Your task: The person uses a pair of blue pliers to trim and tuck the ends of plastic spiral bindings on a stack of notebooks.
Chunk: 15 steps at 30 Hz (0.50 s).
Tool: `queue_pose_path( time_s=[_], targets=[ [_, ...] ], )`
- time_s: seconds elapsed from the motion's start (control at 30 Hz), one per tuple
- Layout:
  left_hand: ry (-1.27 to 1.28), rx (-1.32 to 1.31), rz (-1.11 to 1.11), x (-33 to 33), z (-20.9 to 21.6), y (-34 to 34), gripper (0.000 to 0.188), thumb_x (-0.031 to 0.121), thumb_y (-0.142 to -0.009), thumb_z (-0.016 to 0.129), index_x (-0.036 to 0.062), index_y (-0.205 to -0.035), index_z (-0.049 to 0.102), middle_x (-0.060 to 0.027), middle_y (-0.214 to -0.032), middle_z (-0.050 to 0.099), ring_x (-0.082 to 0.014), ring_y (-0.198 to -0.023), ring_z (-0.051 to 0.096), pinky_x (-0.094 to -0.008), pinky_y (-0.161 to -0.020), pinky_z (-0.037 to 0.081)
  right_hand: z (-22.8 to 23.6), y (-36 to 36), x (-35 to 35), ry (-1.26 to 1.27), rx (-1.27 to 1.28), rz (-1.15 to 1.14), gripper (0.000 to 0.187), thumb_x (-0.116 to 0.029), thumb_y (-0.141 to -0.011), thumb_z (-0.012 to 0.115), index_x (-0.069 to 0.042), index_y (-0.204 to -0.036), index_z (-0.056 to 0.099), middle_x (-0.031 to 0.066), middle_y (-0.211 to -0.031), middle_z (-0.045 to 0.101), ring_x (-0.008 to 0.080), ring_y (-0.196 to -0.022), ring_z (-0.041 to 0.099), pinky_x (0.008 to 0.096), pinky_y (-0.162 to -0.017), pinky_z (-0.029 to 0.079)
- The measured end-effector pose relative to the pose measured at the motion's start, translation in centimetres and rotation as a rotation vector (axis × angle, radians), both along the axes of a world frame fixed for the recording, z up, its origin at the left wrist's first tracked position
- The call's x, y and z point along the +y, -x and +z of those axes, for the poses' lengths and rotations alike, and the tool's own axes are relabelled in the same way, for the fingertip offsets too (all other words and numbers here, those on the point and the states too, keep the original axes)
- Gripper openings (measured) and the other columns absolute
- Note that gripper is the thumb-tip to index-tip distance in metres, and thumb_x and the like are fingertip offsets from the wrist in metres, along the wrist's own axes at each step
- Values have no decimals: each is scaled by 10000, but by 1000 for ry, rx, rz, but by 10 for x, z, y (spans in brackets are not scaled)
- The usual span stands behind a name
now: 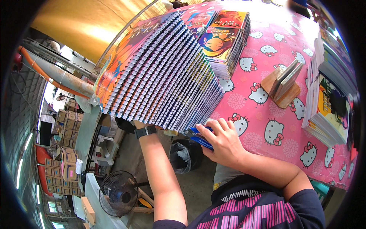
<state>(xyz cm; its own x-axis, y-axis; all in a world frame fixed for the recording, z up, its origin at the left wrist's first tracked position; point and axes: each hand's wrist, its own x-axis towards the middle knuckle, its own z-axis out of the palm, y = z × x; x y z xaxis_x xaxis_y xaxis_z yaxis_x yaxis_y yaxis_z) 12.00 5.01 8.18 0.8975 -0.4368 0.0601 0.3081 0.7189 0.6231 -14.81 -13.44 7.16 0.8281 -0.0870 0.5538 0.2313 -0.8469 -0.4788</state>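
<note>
The right hand (223, 141) is closed around a blue tool (204, 142), its tip at the lower right corner of a tall stack (167, 76) of coil-bound notebooks. The left hand (141, 124) reaches in at the stack's lower edge and is almost wholly hidden there, so I cannot tell whether it grips anything; a dark watch (145, 131) circles that wrist. The two hands are apart, with part of the stack's edge between them.

The stack sits at the left of the counter (252, 143), its rows of coils facing the person and its orange covers showing along the far left side. The counter has a pink cover printed with white cats and pale flowers. Just beyond the stack, to its right, are smaller piles (225, 42) of bright notebooks. A wooden block (286, 98) with upright plates stands farther right, and more books (328, 114) are piled near the right edge.

Below, a bin (196, 154) with a black liner is on the floor, a black fan (119, 193) is lower left, and cartons (68, 164) are heaped beyond it
</note>
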Motion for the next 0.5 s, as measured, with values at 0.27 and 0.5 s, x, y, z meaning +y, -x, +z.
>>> queue_pose_path(
  time_s=[0.27, 0.5],
  targets=[
    [-423, -706, 78, 20, -19, -17, 509, 320, -1016, 288, 23, -1428, 262, -141, -1453, 360, -270, -1290, 407, -403, -1058, 366, 3, -3, 8, -5, -8, 27, 606, -205, -627, 724, -74, -1193, 552, 84, -984, 516, 249, -926, 493, 390, -755, 386],
    [-329, -663, 59, 4, -20, -12, 495, 285, -1014, 317, 12, -1424, 265, -146, -1439, 377, -254, -1274, 425, -376, -1042, 386, -3, -5, 0, -39, -24, 36, 572, -208, -643, 720, -82, -1182, 574, 79, -942, 533, 242, -904, 520, 377, -760, 409]
  ],
)
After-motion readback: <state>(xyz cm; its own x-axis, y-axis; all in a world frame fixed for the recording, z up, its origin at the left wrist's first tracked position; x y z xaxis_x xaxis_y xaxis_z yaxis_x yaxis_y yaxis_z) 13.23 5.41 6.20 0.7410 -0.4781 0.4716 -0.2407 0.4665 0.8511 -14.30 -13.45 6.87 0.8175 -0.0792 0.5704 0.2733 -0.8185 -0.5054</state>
